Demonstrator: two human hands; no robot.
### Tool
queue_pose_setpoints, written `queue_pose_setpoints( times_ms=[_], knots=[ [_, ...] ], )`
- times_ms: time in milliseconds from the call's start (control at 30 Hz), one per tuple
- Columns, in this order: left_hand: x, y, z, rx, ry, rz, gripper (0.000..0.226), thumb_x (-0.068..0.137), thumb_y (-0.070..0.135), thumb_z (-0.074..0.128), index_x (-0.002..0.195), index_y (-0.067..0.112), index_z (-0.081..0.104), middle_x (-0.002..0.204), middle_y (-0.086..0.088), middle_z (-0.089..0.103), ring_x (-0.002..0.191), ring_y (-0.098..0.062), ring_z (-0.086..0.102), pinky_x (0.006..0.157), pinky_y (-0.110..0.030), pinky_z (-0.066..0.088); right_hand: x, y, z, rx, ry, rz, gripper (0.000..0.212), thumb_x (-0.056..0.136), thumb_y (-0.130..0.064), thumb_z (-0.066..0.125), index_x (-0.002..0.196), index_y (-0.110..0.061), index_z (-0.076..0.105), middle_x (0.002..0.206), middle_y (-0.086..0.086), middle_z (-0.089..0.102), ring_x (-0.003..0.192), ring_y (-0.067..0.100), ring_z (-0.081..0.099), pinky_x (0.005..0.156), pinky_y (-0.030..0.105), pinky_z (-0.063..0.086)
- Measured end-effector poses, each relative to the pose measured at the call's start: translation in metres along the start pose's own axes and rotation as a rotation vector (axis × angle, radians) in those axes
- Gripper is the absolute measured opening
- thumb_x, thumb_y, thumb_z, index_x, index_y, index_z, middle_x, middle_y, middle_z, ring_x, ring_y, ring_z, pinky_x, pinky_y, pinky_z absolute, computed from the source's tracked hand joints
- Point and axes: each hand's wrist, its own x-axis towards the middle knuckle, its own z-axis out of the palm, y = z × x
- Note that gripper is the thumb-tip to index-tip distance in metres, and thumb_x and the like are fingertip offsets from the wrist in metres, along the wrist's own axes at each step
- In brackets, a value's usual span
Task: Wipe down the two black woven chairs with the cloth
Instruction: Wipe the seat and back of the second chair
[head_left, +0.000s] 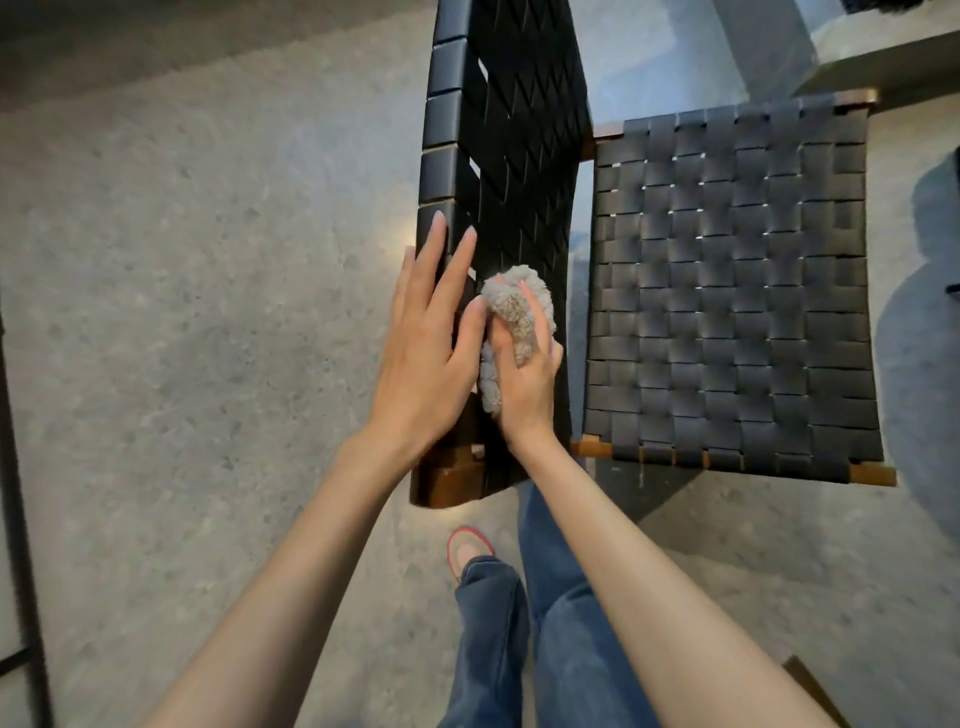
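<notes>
I look straight down on a black woven chair with a wooden frame. Its backrest (511, 156) runs up the middle of the view and its seat (737, 291) lies to the right. My right hand (524, 374) grips a fluffy beige cloth (514, 312) and holds it against the inner face of the backrest near its lower end. My left hand (426, 343) lies flat with straight fingers on the top edge of the backrest, its thumb touching the cloth. Only one chair is plainly in view.
Grey speckled floor (208, 312) spreads to the left and below. A grey table edge (883, 57) shows at the top right. A dark metal frame (21, 519) runs along the left edge. My legs in blue jeans (545, 623) stand just below the chair.
</notes>
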Motion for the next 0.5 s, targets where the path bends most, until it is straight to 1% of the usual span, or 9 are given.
queue_pose_setpoints(
  times_ms=[33, 67, 100, 167, 267, 333, 367, 400, 500],
  knots=[
    [0.007, 0.002, 0.002, 0.055, 0.017, 0.002, 0.055, 0.101, 0.021, 0.041, 0.151, 0.025, 0.020, 0.160, 0.007, 0.003, 0.148, -0.015, -0.003, 0.121, -0.037, 0.006, 0.010, 0.010, -0.001, 0.007, 0.007, 0.049, 0.069, 0.080, -0.073, 0.040, 0.143, -0.046, 0.029, 0.146, -0.001, 0.034, 0.105, -0.010, 0.032, 0.075, 0.010, 0.026],
    [0.015, 0.004, 0.003, 0.114, 0.044, 0.005, 0.057, 0.100, 0.019, 0.043, 0.152, 0.025, 0.019, 0.161, 0.006, 0.003, 0.148, -0.016, -0.005, 0.121, -0.035, 0.004, 0.021, 0.020, -0.003, 0.009, 0.022, 0.110, 0.069, 0.082, -0.072, 0.041, 0.144, -0.045, 0.028, 0.146, 0.001, 0.032, 0.101, -0.009, 0.031, 0.073, 0.011, 0.024],
    [0.022, 0.006, 0.005, 0.172, 0.071, 0.007, 0.059, 0.099, 0.017, 0.044, 0.152, 0.024, 0.019, 0.161, 0.005, 0.003, 0.148, -0.017, -0.006, 0.120, -0.028, 0.000, 0.032, 0.031, -0.004, 0.009, 0.042, 0.177, 0.067, 0.084, -0.069, 0.043, 0.145, -0.044, 0.027, 0.146, 0.003, 0.031, 0.101, -0.004, 0.030, 0.074, 0.012, 0.024],
    [0.030, 0.006, 0.008, 0.290, 0.098, 0.009, 0.062, 0.097, 0.014, 0.046, 0.152, 0.023, 0.018, 0.161, 0.004, 0.001, 0.148, -0.017, -0.007, 0.113, -0.014, -0.006, 0.054, 0.052, -0.005, 0.006, 0.082, 0.298, 0.063, 0.090, -0.063, 0.044, 0.147, -0.040, 0.026, 0.148, 0.006, 0.032, 0.109, 0.006, 0.030, 0.084, 0.018, 0.024],
    [0.031, 0.006, 0.012, 0.373, 0.110, 0.021, 0.064, 0.096, 0.011, 0.046, 0.152, 0.021, 0.018, 0.161, 0.001, 0.000, 0.148, -0.016, -0.005, 0.114, -0.015, -0.003, 0.083, 0.081, -0.011, 0.023, 0.150, 0.412, 0.063, 0.094, -0.056, 0.044, 0.148, -0.030, 0.027, 0.149, 0.006, 0.035, 0.133, 0.022, 0.033, 0.101, 0.032, 0.027],
    [0.032, 0.005, 0.011, 0.363, 0.122, 0.027, 0.062, 0.095, 0.009, 0.045, 0.152, 0.021, 0.022, 0.161, 0.000, 0.003, 0.148, -0.016, -0.002, 0.111, -0.008, -0.003, 0.095, 0.095, -0.015, 0.030, 0.157, 0.490, 0.063, 0.095, -0.055, 0.044, 0.148, -0.026, 0.030, 0.147, 0.007, 0.040, 0.136, 0.027, 0.035, 0.111, 0.042, 0.029],
    [0.032, 0.005, 0.010, 0.364, 0.121, 0.033, 0.062, 0.095, 0.007, 0.046, 0.151, 0.020, 0.024, 0.161, -0.001, 0.004, 0.148, -0.018, -0.001, 0.109, -0.005, -0.004, 0.099, 0.100, -0.017, 0.029, 0.157, 0.535, 0.063, 0.095, -0.055, 0.044, 0.148, -0.025, 0.030, 0.145, 0.008, 0.042, 0.135, 0.028, 0.036, 0.112, 0.044, 0.029],
    [0.032, 0.005, 0.010, 0.364, 0.122, 0.040, 0.061, 0.094, 0.006, 0.046, 0.151, 0.019, 0.026, 0.161, -0.002, 0.006, 0.148, -0.019, 0.001, 0.108, -0.003, -0.004, 0.101, 0.103, -0.019, 0.026, 0.163, 0.574, 0.063, 0.095, -0.056, 0.043, 0.148, -0.025, 0.031, 0.143, 0.008, 0.044, 0.134, 0.029, 0.036, 0.111, 0.043, 0.029],
    [0.033, 0.006, 0.010, 0.348, 0.136, 0.040, 0.062, 0.094, 0.005, 0.045, 0.151, 0.019, 0.024, 0.160, -0.002, 0.007, 0.148, -0.020, 0.002, 0.105, 0.001, -0.004, 0.104, 0.103, -0.021, 0.037, 0.195, 0.612, 0.061, 0.095, -0.056, 0.043, 0.146, -0.024, 0.034, 0.140, 0.007, 0.046, 0.129, 0.028, 0.040, 0.097, 0.032, 0.031]
  ],
)
